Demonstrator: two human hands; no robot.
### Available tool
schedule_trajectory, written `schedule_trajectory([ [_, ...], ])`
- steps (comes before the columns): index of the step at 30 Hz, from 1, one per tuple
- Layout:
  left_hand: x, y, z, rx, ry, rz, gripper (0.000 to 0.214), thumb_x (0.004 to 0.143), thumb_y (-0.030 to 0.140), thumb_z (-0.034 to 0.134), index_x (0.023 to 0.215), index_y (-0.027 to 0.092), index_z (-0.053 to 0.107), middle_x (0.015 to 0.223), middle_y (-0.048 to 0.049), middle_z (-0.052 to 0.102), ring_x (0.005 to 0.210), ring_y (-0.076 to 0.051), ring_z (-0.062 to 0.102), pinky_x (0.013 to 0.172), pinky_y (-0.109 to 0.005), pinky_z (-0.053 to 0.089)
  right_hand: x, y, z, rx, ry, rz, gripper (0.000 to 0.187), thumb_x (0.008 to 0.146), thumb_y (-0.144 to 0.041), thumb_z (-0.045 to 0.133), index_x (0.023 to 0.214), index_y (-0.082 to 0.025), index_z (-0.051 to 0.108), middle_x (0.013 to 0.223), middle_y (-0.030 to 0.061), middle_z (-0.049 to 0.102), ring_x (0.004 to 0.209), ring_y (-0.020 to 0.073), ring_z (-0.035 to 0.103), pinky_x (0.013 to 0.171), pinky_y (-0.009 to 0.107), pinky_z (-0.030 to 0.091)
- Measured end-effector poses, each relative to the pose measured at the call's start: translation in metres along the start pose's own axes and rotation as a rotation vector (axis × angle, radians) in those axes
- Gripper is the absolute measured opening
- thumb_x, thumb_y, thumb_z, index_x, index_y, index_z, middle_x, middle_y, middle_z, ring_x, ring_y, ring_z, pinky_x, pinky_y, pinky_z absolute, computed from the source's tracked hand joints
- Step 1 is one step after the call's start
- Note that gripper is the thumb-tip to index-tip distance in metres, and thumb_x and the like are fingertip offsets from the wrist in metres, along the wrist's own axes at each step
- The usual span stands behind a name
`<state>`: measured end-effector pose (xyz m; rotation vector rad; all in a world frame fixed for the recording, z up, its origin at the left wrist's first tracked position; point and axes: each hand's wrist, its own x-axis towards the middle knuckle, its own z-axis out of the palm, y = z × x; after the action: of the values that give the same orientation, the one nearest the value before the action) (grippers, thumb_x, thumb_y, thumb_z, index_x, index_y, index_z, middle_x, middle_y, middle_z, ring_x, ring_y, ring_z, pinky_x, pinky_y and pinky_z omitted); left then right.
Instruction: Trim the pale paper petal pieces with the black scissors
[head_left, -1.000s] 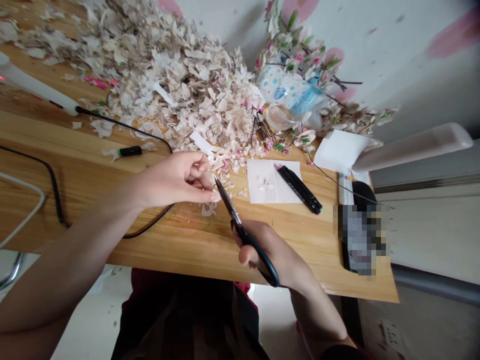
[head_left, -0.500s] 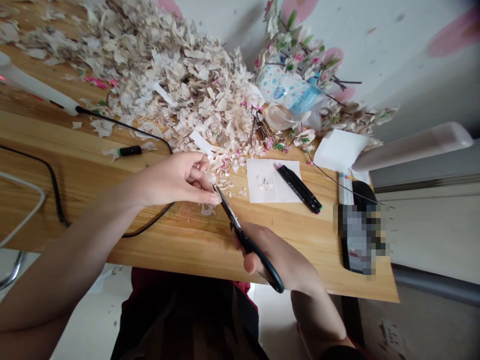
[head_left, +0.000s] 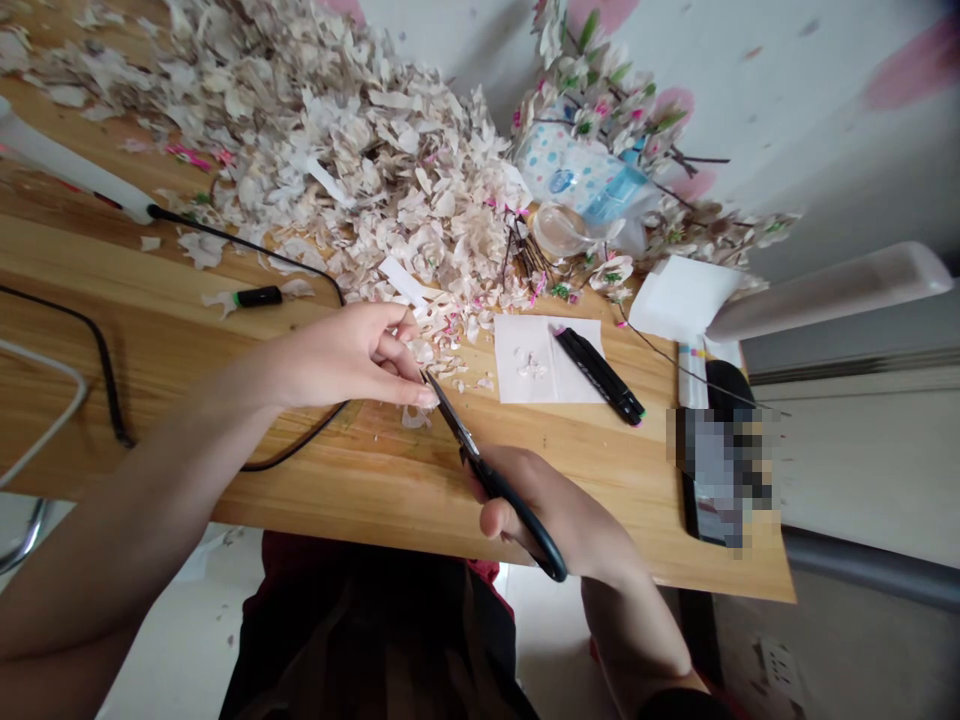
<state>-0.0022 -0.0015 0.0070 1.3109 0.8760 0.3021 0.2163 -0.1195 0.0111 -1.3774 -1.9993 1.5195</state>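
My right hand (head_left: 551, 505) grips black-handled scissors (head_left: 487, 470), its thumb through one loop. The blades point up and left, their tips right at the fingertips of my left hand (head_left: 360, 355). Those left fingers are pinched together over the table; what they hold is mostly hidden, with only a small pale edge near the thumb. Under the fingertips a scrap of pale petal (head_left: 416, 417) lies on the wood. Just beyond both hands spreads a large heap of dried-looking whitish petals (head_left: 360, 150), with small cut bits at its near edge.
On the wooden table (head_left: 360, 500) a white paper (head_left: 525, 380) carries black markers (head_left: 600, 375). A marker cap (head_left: 259, 297) and a black cable (head_left: 247, 245) lie left. Flower branches (head_left: 592, 90), a clear cup (head_left: 559, 230), and a phone (head_left: 712, 480), pixelated, are to the right.
The scissor tips have shifted slightly up and left along my left fingertips. Both hands otherwise keep nearly the same pose, and the view has moved very slightly.
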Motion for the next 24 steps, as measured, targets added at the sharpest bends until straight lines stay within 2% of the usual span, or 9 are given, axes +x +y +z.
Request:
schedule_trajectory([
  [7,0.0,0.001,-0.001,0.002,-0.005,0.003,0.041,0.062,0.023,0.08,0.073,0.022,0.041,0.066,0.0042,0.071,0.061,-0.014,0.067,0.056,-0.019,0.042,0.003,-0.001,0.001,0.013,0.035,0.069,0.066,0.077,-0.084,0.037,0.064,-0.019,0.041,0.056,-0.004,0.044,0.052,0.0112,0.039,0.051,0.025,0.029],
  [12,0.0,0.004,0.001,0.014,0.02,-0.014,0.04,0.059,0.025,0.08,0.072,0.022,0.043,0.066,0.0032,0.072,0.057,-0.013,0.064,0.053,-0.018,0.04,0.004,0.002,0.004,0.16,0.057,0.119,0.063,0.078,-0.081,0.045,0.065,-0.02,0.043,0.051,-0.0051,0.046,0.047,0.0108,0.041,0.048,0.024,0.029],
  [15,0.001,0.006,0.004,-0.013,0.038,0.005,0.035,0.062,0.023,0.08,0.074,0.021,0.047,0.064,0.0043,0.071,0.056,-0.011,0.062,0.053,-0.018,0.041,0.007,0.006,0.008,0.324,0.167,0.092,0.061,0.082,-0.078,0.043,0.066,-0.019,0.046,0.05,-0.0037,0.049,0.046,0.0113,0.045,0.048,0.025,0.034],
  [18,0.004,0.006,0.011,-0.008,0.098,0.024,0.026,0.065,0.024,0.079,0.084,0.019,0.063,0.071,0.0019,0.072,0.065,-0.013,0.066,0.061,-0.02,0.048,0.014,0.009,0.011,0.457,0.351,0.088,0.05,0.087,-0.066,0.051,0.072,-0.019,0.051,0.05,-0.0032,0.052,0.046,0.0118,0.049,0.05,0.025,0.039],
  [21,0.009,0.001,0.02,0.012,0.128,0.058,0.026,0.069,0.031,0.078,0.091,0.019,0.072,0.09,-0.0033,0.076,0.083,-0.018,0.07,0.076,-0.027,0.053,0.023,0.01,0.01,0.529,0.512,0.098,0.039,0.083,-0.056,0.064,0.083,-0.018,0.056,0.053,-0.0041,0.054,0.048,0.0126,0.053,0.051,0.026,0.044],
  [24,0.011,-0.005,0.03,0.053,0.16,0.098,0.024,0.073,0.038,0.076,0.088,0.019,0.075,0.094,-0.0052,0.076,0.087,-0.021,0.069,0.079,-0.031,0.054,0.029,0.011,0.008,0.562,0.552,0.089,0.039,0.078,-0.053,0.069,0.087,-0.017,0.058,0.055,-0.0047,0.055,0.047,0.0122,0.054,0.049,0.025,0.045],
])
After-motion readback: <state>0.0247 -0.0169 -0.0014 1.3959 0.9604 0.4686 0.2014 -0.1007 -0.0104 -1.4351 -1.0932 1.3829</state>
